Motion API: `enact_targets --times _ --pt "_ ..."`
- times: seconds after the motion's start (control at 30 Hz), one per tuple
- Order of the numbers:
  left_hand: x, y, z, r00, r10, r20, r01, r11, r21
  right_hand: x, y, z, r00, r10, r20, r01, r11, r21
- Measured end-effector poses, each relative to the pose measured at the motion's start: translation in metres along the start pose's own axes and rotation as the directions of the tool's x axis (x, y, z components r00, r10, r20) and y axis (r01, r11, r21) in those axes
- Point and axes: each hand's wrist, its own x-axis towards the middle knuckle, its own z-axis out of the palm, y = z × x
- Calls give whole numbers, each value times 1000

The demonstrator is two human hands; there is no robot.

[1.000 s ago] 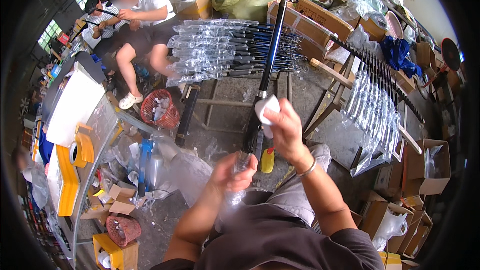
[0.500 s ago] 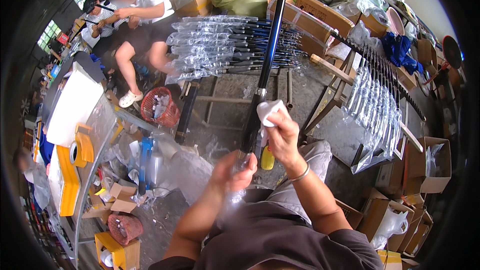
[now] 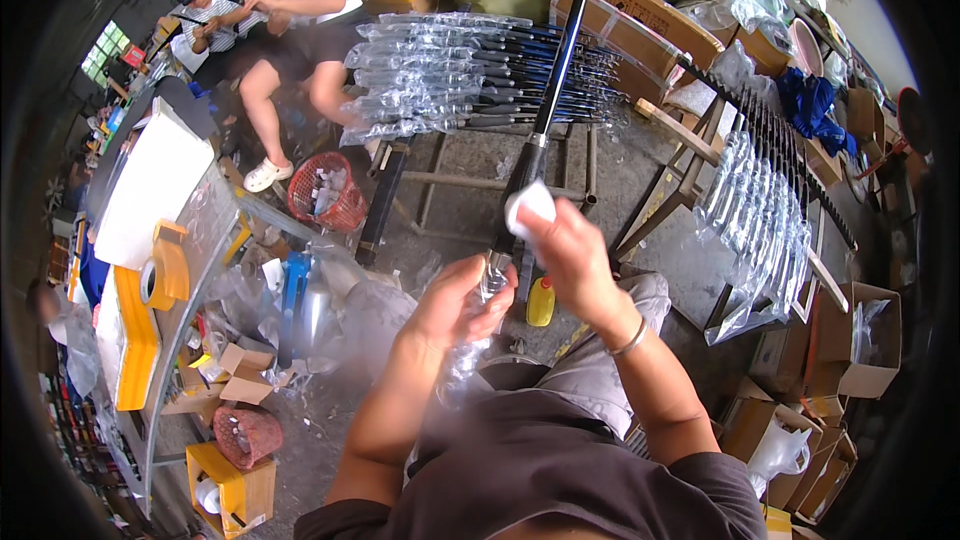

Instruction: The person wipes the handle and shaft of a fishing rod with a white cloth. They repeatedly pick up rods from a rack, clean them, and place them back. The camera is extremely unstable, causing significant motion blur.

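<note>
A dark fishing rod (image 3: pixel 561 70) slants up and away from me, its thick black handle nearest. My left hand (image 3: pixel 440 305) is closed around the lower end of the rod, where a clear plastic sleeve (image 3: pixel 462 370) wraps it and hangs below the fingers. Higher up the handle, my right hand (image 3: pixel 582 265) pinches a white cloth (image 3: pixel 530 208) against the rod's surface. That hand looks somewhat blurred. Just beneath it, a yellow object (image 3: pixel 541 302) shows beside my leg.
Ahead, several plastic-sleeved rods (image 3: pixel 430 75) lie across a metal stand (image 3: pixel 470 180). More sleeved rods (image 3: pixel 755 205) rest on a rack at the right. A red basket (image 3: pixel 330 198) stands left of the stand. Two people sit at far left. Cardboard boxes (image 3: pixel 868 340) crowd the right side.
The cloth in my right hand has slid down the handle, farther from the metal ring. Both hands and the rod's lower end sit slightly higher in view, and the whole view has shifted a little.
</note>
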Motion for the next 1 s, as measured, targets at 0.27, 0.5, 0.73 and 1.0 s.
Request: enact_targets --times 0.27,0.5,0.73,1.0 --pt "-5 1 28 915 196 -353 -6 880 474 18 3 -15 996 -83 8 81 933 -352" --pt "-1 -3 31 857 350 -378 8 724 689 -7 -14 -2 953 -220 206 277 910 -309" --pt "-2 -7 29 793 558 -244 45 345 937 28 2 -23 997 -61 -40 35 879 -476" --pt "1 -10 23 731 658 -180 27 235 972 4 -16 -9 946 -187 265 286 867 -408"
